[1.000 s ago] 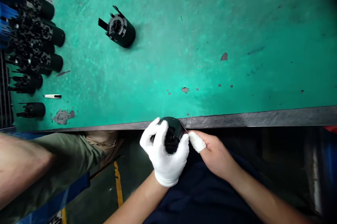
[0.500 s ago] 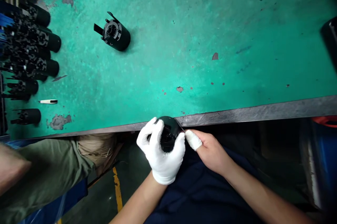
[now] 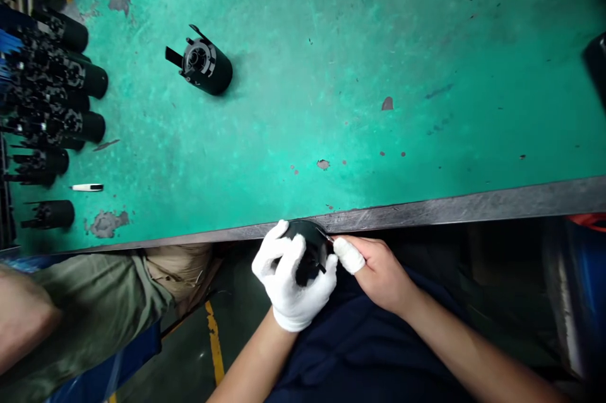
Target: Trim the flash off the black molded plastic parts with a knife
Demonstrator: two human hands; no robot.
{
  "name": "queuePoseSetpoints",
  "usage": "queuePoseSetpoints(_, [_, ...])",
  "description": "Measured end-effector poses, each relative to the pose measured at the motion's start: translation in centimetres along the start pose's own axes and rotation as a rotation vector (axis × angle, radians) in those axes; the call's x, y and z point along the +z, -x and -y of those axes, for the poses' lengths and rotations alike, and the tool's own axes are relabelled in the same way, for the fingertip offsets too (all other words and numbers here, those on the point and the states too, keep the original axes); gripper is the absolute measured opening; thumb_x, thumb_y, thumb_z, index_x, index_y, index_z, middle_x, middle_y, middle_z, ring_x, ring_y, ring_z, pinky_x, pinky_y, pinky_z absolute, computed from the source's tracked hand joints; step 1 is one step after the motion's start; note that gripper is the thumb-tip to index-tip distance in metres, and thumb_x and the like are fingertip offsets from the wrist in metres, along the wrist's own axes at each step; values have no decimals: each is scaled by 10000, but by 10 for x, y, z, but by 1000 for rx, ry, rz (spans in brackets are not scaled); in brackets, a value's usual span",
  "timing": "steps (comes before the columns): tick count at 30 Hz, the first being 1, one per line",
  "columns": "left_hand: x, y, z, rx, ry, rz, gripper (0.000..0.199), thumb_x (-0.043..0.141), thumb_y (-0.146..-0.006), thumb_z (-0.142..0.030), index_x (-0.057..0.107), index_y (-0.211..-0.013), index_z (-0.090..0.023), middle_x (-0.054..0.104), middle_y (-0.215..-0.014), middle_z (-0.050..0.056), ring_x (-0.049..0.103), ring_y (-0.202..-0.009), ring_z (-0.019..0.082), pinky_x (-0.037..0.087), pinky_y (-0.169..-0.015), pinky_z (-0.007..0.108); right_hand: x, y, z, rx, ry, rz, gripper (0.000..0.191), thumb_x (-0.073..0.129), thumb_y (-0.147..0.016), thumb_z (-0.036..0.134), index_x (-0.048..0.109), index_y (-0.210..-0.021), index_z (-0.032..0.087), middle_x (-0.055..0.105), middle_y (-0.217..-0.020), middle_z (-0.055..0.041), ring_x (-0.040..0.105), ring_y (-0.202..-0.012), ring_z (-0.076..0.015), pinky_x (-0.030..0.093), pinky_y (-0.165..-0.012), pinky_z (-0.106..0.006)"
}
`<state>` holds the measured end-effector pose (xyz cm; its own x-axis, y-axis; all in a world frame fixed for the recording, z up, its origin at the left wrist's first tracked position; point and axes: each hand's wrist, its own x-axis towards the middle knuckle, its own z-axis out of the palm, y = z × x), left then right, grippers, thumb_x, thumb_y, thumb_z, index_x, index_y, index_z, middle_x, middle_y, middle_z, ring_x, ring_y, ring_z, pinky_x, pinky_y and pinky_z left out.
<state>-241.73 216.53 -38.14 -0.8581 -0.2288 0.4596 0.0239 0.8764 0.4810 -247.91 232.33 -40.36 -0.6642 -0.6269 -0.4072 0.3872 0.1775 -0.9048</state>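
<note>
My left hand (image 3: pixel 297 283), in a white glove, is wrapped round a black cylindrical part (image 3: pixel 310 251) at the front edge of the green table (image 3: pixel 293 112). My right hand (image 3: pixel 374 264), bare except for a white cover on the thumb, pinches a thin metal tool (image 3: pixel 326 234) whose tip lies against the rim of that part. Farther back on the table a similar black cylinder (image 3: pixel 208 66) with two prongs lies on its side.
Several black cylinders (image 3: pixel 95 79) are piled at the far left. Near them are a white pen-like object (image 3: pixel 88 187) and a single cylinder (image 3: pixel 54 214). Another person's sleeve (image 3: pixel 99 308) is at the lower left. A dark object (image 3: pixel 597 65) stands at the right edge.
The black part in my left hand has turned and tilted slightly, and sits a little lower and farther right. My right hand has barely moved, with more of the tool showing.
</note>
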Motion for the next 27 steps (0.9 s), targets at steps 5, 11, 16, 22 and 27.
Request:
queuePoseSetpoints(5, [0, 0, 2, -1, 0, -8, 759, 890, -618, -139, 556, -1293, -235, 440, -1155, 61, 586, -1177, 319, 566, -1020, 593, 3, -1, 9, 34, 47, -50, 325, 461, -1024, 378, 722, -909, 221, 694, -821, -28, 605, -776, -185, 462, -763, -295])
queuePoseSetpoints(11, [4, 3, 3, 44, -39, -24, 709, 877, -652, -185, 554, -1281, -237, 427, -1155, 64, 583, -1180, 319, 564, -1015, 595, 6, -1, 7, 38, 30, -62, 358, 451, -1017, 419, 707, -877, 212, 678, -782, -28, 572, -725, -182, 426, -682, -290])
queuePoseSetpoints(16, [5, 7, 3, 82, -66, -53, 688, 866, -668, -190, 548, -1276, -230, 434, -1163, 69, 592, -1209, 344, 563, -1013, 581, 6, -6, 0, -10, -14, -57, 380, 445, -1018, 447, 664, -828, 201, 645, -763, -5, 546, -724, -160, 422, -687, -272])
queuePoseSetpoints(22, [4, 6, 1, 37, -79, -42, 635, 840, -711, -209, 542, -1272, -232, 441, -1171, 71, 621, -1208, 359, 565, -1006, 570, -2, -3, -7, -25, -7, 4, 422, 433, -1020, 459, 636, -769, 188, 585, -709, 19, 493, -684, -140, 398, -648, -262])
queuePoseSetpoints(27, [6, 10, 2, 59, -36, -65, 665, 859, -684, -179, 554, -1272, -246, 443, -1158, 63, 607, -1227, 369, 565, -1008, 582, 0, -3, -2, 16, 66, -49, 394, 465, -1005, 465, 681, -806, 202, 614, -708, 12, 494, -674, -151, 369, -619, -269])
